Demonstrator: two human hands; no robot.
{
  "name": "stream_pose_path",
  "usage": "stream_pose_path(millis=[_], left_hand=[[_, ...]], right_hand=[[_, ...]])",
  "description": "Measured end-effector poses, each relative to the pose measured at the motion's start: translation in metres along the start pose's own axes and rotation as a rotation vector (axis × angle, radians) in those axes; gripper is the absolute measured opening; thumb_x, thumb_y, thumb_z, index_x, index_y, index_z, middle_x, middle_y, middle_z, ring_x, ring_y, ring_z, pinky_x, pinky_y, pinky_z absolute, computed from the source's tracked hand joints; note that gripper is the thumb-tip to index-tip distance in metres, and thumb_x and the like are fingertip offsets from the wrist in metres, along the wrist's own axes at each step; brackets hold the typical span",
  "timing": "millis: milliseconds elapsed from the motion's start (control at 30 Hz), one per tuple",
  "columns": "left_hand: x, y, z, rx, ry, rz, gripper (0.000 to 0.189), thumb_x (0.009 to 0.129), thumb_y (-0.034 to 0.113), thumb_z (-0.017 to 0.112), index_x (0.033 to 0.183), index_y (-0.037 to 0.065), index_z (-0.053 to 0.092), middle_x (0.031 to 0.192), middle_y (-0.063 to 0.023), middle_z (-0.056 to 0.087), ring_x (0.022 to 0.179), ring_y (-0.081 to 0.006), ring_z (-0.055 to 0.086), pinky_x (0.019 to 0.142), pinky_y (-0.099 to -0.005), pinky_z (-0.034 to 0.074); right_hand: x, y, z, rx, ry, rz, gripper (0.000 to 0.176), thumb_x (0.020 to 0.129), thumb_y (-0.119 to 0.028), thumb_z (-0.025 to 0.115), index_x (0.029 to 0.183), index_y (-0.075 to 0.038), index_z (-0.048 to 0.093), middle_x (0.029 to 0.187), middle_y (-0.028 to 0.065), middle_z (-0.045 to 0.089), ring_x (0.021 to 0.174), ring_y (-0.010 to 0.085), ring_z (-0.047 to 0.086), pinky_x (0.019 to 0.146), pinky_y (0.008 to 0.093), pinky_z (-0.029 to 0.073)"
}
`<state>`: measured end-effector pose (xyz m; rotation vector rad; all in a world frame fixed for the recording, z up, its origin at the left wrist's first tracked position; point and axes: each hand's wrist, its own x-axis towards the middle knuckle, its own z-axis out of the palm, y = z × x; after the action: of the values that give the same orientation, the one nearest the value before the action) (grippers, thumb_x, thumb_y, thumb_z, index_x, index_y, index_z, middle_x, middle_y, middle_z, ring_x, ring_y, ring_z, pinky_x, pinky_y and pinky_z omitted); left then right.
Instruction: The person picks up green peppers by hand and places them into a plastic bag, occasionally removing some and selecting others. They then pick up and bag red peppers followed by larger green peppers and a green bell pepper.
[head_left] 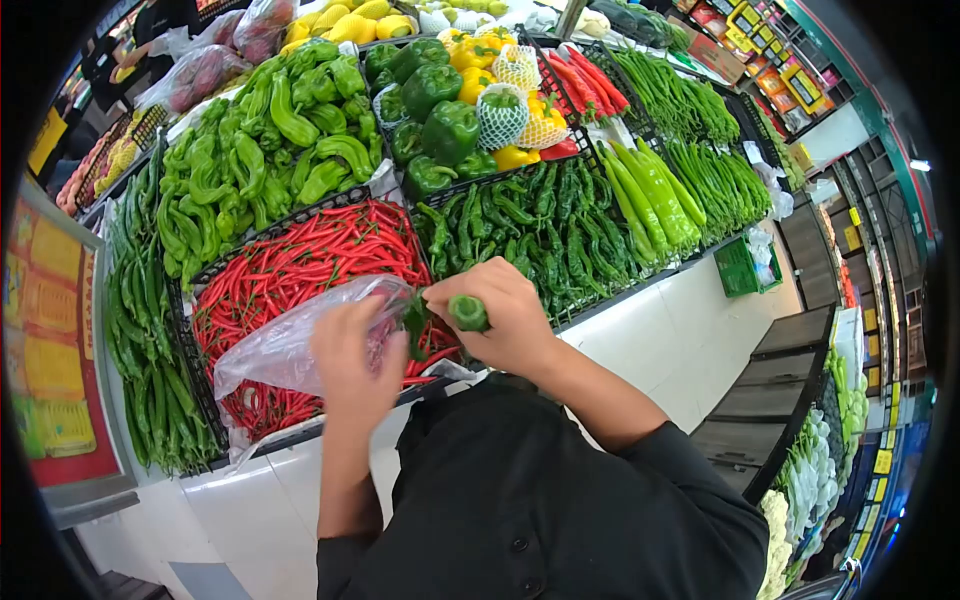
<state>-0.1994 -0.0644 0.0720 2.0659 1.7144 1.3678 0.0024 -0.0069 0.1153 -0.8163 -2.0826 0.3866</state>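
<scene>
Over the bin of thin red chillies, my left hand is blurred by motion, beside a clear plastic bag that lies across the chillies. My right hand is closed round a green vegetable, whose rounded end points up toward me. Between the hands, more dark green produce shows at the right edge of the bag; whether it lies inside the bag, I cannot tell. The fingers of my left hand are smeared, and their grip on the bag is unclear.
Dark green peppers fill the bin at the right, light green peppers the one behind the chillies. Bell peppers sit at the back. A green crate stands on the floor at the right. A person stands at the far upper left.
</scene>
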Motion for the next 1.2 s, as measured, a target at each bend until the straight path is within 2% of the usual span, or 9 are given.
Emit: stream_pose_path(millis=[167,400,533,633,700,800,933,1067,1200], left_hand=[[0.015,0.031,0.031,-0.077,-0.172,0.115,0.035,0.076,0.01,0.076,0.11,0.008,0.068,0.1,-0.0083,0.057,0.097,-0.0288,0.053,0.086,-0.0424,0.038],[0.006,0.046,0.053,-0.147,-0.13,0.157,0.026,0.082,0.014,0.074,0.106,0.008,0.068,0.101,-0.0071,0.058,0.094,-0.0268,0.054,0.083,-0.0406,0.037],[0.0,0.057,0.078,-0.716,-0.388,-0.135,0.023,0.096,0.021,0.064,0.112,0.004,0.063,0.098,-0.0104,0.064,0.079,-0.0208,0.059,0.073,-0.0316,0.045],[0.0,0.054,0.116,-1.417,-0.411,-0.608,0.033,0.106,0.03,0.049,0.12,0.001,0.057,0.099,-0.009,0.065,0.075,-0.015,0.058,0.067,-0.0283,0.045],[0.018,0.059,0.119,-1.485,-0.343,-0.664,0.039,0.109,0.035,0.042,0.124,0.001,0.055,0.094,-0.0058,0.064,0.071,-0.012,0.058,0.062,-0.0271,0.045],[0.033,0.058,0.124,-1.326,-0.199,-0.82,0.032,0.106,0.031,0.051,0.117,0.002,0.059,0.088,-0.0024,0.062,0.064,-0.0093,0.056,0.054,-0.0252,0.043],[0.066,0.022,0.122,-0.795,-0.455,-0.666,0.026,0.104,0.029,0.055,0.11,0.005,0.063,0.077,0.0021,0.06,0.056,-0.0063,0.052,0.052,-0.0229,0.041],[0.1,-0.007,0.136,-0.019,-0.504,-0.319,0.043,0.095,0.035,0.064,0.101,-0.006,0.053,0.082,-0.0293,0.063,0.079,-0.0476,0.064,0.072,-0.05,0.052],[0.13,-0.014,0.153,0.329,-0.721,-0.243,0.042,0.097,0.038,0.06,0.105,-0.003,0.054,0.095,-0.0289,0.067,0.096,-0.0469,0.064,0.082,-0.0536,0.05]], right_hand=[[-0.014,-0.002,-0.034,-0.024,0.02,0.017,0.034,0.063,0.004,0.074,0.093,-0.011,0.068,0.09,0.0033,0.07,0.083,0.0259,0.064,0.077,0.0384,0.046],[-0.038,0.015,-0.061,-0.007,0.221,0.311,0.018,0.072,0.001,0.08,0.083,-0.009,0.07,0.079,0.006,0.068,0.073,0.0278,0.062,0.068,0.0367,0.047],[-0.042,0.032,-0.067,0.069,0.32,0.335,0.017,0.074,0.0,0.081,0.083,-0.009,0.071,0.08,0.0054,0.07,0.072,0.0247,0.063,0.068,0.0354,0.048],[-0.044,0.041,-0.064,0.138,0.314,0.293,0.016,0.076,0.0,0.082,0.083,-0.007,0.069,0.082,0.0066,0.071,0.074,0.0223,0.066,0.068,0.0331,0.051],[-0.044,0.044,-0.065,0.145,0.254,0.228,0.017,0.079,0.003,0.081,0.085,-0.003,0.067,0.085,0.0105,0.072,0.077,0.0197,0.071,0.069,0.0305,0.056],[-0.047,0.046,-0.064,0.116,0.143,0.261,0.016,0.077,-0.001,0.083,0.083,-0.006,0.069,0.091,0.0071,0.074,0.078,0.0227,0.068,0.07,0.0337,0.053],[-0.052,0.063,-0.066,0.072,-0.009,0.283,0.017,0.078,-0.009,0.084,0.085,-0.008,0.068,0.088,0.0049,0.073,0.079,0.0268,0.066,0.075,0.0372,0.049],[-0.056,0.076,-0.084,0.102,0.001,0.281,0.017,0.08,-0.012,0.083,0.086,-0.008,0.067,0.085,0.0058,0.071,0.078,0.0273,0.065,0.074,0.0375,0.047],[-0.062,0.088,-0.099,0.126,0.026,0.285,0.018,0.083,-0.014,0.08,0.088,-0.007,0.065,0.083,0.0079,0.069,0.078,0.0292,0.064,0.074,0.0386,0.046]])
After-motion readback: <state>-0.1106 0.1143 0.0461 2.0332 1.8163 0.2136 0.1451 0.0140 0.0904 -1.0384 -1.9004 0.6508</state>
